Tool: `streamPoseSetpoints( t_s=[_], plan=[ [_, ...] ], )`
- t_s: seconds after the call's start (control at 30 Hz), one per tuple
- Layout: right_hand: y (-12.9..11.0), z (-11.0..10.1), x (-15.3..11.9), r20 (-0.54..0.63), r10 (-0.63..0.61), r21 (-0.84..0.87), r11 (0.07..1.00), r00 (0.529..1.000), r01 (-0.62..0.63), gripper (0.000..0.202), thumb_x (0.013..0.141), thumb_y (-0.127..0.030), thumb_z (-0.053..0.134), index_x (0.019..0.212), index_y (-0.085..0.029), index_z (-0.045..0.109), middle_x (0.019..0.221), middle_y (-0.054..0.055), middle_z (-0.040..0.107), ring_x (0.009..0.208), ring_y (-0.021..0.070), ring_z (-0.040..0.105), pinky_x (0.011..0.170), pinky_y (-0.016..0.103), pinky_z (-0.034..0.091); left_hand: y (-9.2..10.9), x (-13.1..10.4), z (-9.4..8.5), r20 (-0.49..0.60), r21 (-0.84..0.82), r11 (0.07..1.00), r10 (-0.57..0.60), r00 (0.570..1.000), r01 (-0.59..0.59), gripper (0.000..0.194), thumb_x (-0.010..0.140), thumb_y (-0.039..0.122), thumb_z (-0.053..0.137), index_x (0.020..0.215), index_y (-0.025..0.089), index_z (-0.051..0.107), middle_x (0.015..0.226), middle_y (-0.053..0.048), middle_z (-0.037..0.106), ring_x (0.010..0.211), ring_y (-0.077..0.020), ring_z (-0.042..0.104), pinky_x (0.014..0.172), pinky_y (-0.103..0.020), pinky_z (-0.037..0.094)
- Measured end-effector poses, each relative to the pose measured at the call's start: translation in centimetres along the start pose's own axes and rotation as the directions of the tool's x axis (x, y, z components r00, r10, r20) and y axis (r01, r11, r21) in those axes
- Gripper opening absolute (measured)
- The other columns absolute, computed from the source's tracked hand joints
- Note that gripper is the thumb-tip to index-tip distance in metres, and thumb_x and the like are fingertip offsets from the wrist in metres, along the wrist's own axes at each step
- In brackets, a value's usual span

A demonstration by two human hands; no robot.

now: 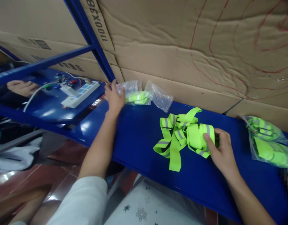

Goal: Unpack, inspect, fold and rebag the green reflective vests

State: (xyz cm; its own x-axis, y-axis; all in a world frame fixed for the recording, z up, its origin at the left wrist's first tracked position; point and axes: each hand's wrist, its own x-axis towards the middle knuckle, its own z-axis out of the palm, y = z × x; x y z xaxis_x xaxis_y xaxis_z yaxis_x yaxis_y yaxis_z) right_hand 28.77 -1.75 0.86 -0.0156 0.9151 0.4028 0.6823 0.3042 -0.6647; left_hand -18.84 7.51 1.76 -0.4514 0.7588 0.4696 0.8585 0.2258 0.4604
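A bright yellow-green reflective strap (197,137) with grey stripes and black buckles lies loosely bundled on the blue shelf (134,134). My right hand (222,150) grips the bundle's right side, thumb on top and the other fingers partly hidden behind it. Over at the left, my left hand (115,97) has its fingers apart at the edge of a clear plastic bag (138,98) with yellow-green strap inside. Whether the fingertips touch that bag I cannot tell. Beside it lies another clear bag (160,96), crumpled and seemingly without contents.
Bagged yellow-green straps (270,150) lie at the right. Brown cardboard (169,53) stands along the back, next to a blue metal post (87,31). Farther left are a white power strip (81,95) with cables and another person's hand (23,87).
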Motion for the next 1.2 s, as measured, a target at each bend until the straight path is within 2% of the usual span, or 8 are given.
streamPoseSetpoints(
  t_s=[0.07,0.2,0.5,0.73,0.9,1.03,1.1,1.2],
  plan=[
    [0.0,0.1,-0.1,0.025,-0.056,-0.059,0.997,0.998,0.057,0.059,0.095,-0.065,0.056,0.126,-0.016,0.058,0.132,0.019,0.058,0.132,0.0344,0.051,0.113,0.056,0.042,1.9,-1.1,1.1,0.069,0.028,0.999,0.032,0.997,-0.034,0.059,0.107,0.054,0.032,0.158,0.027,0.04,0.161,-0.019,0.039,0.147,-0.038,0.039,0.115,-0.059,0.036],
    [-0.5,0.1,-0.4,0.096,-0.058,-0.123,0.99,0.994,0.07,0.069,0.099,-0.065,0.05,0.14,-0.01,0.051,0.145,0.025,0.051,0.142,0.0369,0.045,0.12,0.06,0.037,3.9,-2.7,2.2,0.268,0.028,0.983,0.166,0.949,-0.18,0.055,0.107,0.053,0.032,0.15,0.029,0.055,0.154,-0.017,0.052,0.144,-0.0387,0.043,0.115,-0.066,0.029],
    [-1.2,-0.3,-0.9,0.125,-0.048,-0.181,0.981,0.991,0.071,0.076,0.101,-0.065,0.048,0.156,-0.013,0.04,0.157,0.023,0.042,0.149,0.0384,0.04,0.122,0.061,0.036,6.5,-4.5,1.8,0.317,-0.049,0.895,0.434,0.843,-0.443,0.051,0.108,0.052,0.031,0.143,0.03,0.062,0.153,-0.011,0.055,0.143,-0.0313,0.046,0.119,-0.057,0.02],
    [-1.4,-0.2,-1.1,0.16,-0.084,-0.214,0.97,0.984,0.117,0.069,0.102,-0.061,0.047,0.156,-0.018,0.041,0.158,0.021,0.042,0.151,0.0384,0.038,0.122,0.062,0.035,7.0,-4.8,1.7,0.202,-0.028,0.904,0.422,0.884,-0.426,0.054,0.107,0.053,0.031,0.149,0.028,0.055,0.162,-0.015,0.044,0.148,-0.0336,0.04,0.118,-0.056,0.021],
    [-1.6,0.1,-1.5,0.157,-0.069,-0.246,0.963,0.985,0.107,0.066,0.102,-0.061,0.047,0.155,-0.022,0.041,0.158,0.02,0.042,0.15,0.0393,0.039,0.119,0.065,0.036,7.7,-5.0,0.9,0.172,-0.056,0.892,0.451,0.876,-0.449,0.055,0.104,0.053,0.041,0.151,0.025,0.05,0.16,-0.017,0.046,0.148,-0.034,0.042,0.118,-0.056,0.025],
    [-1.9,-2.3,0.1,0.141,-0.072,-0.254,0.961,0.987,0.106,0.063,0.104,-0.058,0.044,0.156,-0.022,0.04,0.163,0.018,0.037,0.153,0.0346,0.035,0.122,0.06,0.033,9.4,-6.0,-0.2,0.118,-0.137,0.861,0.505,0.855,-0.49,0.053,0.101,0.051,0.049,0.147,0.024,0.054,0.153,-0.017,0.054,0.143,-0.0359,0.048,0.116,-0.059,0.031],
    [-1.2,-4.8,2.0,0.044,-0.098,-0.275,0.956,0.994,0.106,0.06,0.106,-0.056,0.043,0.154,-0.021,0.044,0.16,0.017,0.043,0.152,0.0307,0.038,0.124,0.055,0.034,10.2,-6.7,-0.6,0.062,-0.188,0.835,0.535,0.842,-0.517,0.051,0.1,0.051,0.051,0.143,0.025,0.059,0.151,-0.014,0.057,0.139,-0.0375,0.053,0.114,-0.062,0.034],
    [1.0,-9.4,5.0,-0.16,-0.098,-0.35,0.936,0.982,0.036,0.054,0.106,-0.055,0.043,0.144,-0.018,0.054,0.142,0.017,0.061,0.135,0.0278,0.056,0.116,0.048,0.043,11.3,-8.0,-0.8,0.084,-0.297,0.781,0.595,0.799,-0.55,0.05,0.098,0.051,0.05,0.148,0.048,0.053,0.156,0.003,0.054,0.14,-0.0374,0.053,0.114,-0.064,0.03]
  ],
)
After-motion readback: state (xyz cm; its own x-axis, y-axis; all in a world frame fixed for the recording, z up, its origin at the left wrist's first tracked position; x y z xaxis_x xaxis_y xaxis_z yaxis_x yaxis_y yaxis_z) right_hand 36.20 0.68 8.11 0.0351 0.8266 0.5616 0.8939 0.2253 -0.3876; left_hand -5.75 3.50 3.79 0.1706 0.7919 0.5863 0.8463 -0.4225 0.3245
